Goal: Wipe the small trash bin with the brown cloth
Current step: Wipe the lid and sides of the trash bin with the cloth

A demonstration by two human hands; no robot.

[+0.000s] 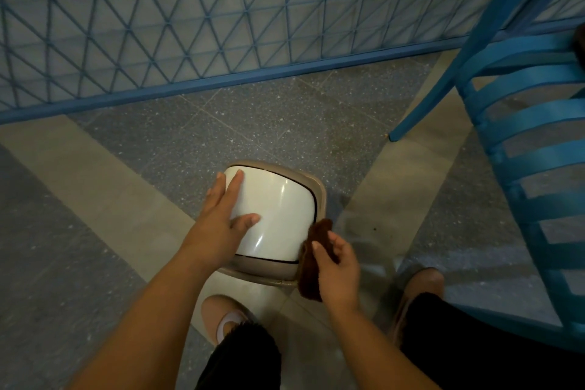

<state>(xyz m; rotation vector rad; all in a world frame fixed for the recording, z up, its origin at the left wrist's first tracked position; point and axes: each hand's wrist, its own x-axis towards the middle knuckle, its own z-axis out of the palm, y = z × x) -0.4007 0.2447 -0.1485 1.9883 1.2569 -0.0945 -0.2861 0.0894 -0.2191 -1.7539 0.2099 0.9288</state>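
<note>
A small trash bin [278, 215] with a glossy white domed lid and a beige rim stands on the floor, seen from above. My left hand [223, 215] lies flat on the left side of the lid, fingers spread and thumb on top. My right hand [337, 266] grips a brown cloth [316, 250] and presses it against the bin's right near corner. The cloth hangs down past the beige rim and hides that corner.
A blue slatted chair [525, 142] stands close on the right, its leg [424, 111] planted just beyond the bin. A blue wire-mesh fence [221, 25] runs across the back. My two feet [226, 317] stand near the bin on the grey and beige tiled floor [253, 123].
</note>
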